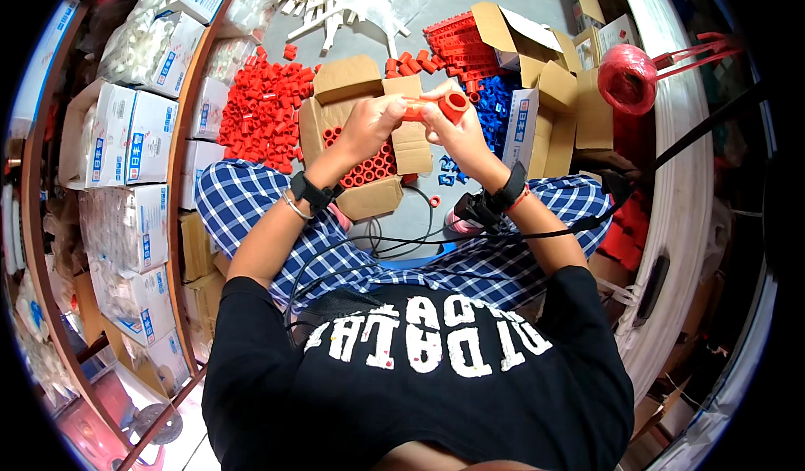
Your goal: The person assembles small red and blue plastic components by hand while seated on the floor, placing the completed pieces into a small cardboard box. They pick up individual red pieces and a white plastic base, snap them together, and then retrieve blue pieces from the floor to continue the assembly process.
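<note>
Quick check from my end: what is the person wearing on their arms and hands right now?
Both hands are bare, no gloves. The left wrist carries a black strap with a small black box and a thin silvery bangle beside it. The right wrist has a black band; black cables run from it. Short black sleeves end above the elbows.

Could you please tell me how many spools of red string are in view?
1: the spool of red string sits at the upper right, beside the open cardboard boxes. Others may be hidden.

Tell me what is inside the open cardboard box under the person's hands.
The open cardboard box holds red tube fittings standing in rows, open ends up. The left hand and a flap cover the rest, so its fullness stays unknown.
</note>
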### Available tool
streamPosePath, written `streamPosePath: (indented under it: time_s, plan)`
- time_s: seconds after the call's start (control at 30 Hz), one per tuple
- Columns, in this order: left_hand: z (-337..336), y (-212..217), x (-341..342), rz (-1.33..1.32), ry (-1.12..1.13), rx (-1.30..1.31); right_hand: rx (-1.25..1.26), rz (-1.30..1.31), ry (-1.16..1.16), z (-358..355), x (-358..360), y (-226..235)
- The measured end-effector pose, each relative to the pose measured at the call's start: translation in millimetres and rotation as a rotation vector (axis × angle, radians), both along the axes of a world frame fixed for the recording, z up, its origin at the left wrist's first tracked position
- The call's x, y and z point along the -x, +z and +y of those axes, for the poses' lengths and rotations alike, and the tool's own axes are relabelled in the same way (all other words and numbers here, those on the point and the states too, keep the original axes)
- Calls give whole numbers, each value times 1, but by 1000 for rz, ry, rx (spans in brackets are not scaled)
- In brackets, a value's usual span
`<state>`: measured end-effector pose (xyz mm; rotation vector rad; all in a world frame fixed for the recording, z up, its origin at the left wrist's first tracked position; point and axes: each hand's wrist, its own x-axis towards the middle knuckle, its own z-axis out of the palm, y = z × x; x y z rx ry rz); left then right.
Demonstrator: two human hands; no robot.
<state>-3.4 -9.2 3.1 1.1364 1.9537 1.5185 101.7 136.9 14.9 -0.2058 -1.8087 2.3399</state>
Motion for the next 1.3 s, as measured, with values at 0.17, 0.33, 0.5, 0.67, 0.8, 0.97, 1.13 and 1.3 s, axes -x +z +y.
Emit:
streamPosePath:
  time_s: [0.17, 0.33, 0.5, 0.67, 0.8, 0.97, 1.13, 1.3]
  plan:
    - [0, -5, 6, 154, 3, 68, 109, -69, -84, -1, 4, 3]
    - [2, 10, 0, 160, 43, -44, 95, -116, -119, 3, 3, 1]
    - [2, 13, 3, 265, 7, -147, 110, -127, -148, 1, 4, 4]
    - [0, 4, 9, 22, 9, -83, 92, -130, -146, 2, 4, 1]
    - [4, 11, 3, 45, -19, -285, 80, -108, -124, 2, 4, 1]
    - [1, 9, 3, -146, -52, -166, 83, -113, -142, 2, 3, 4]
    - [1, 9, 2, -215, -43, -112, 108, -119, -121, 4, 3, 2]
    - [0, 11, 5, -310, -24, -82, 102, -106, -117, 3, 4, -3]
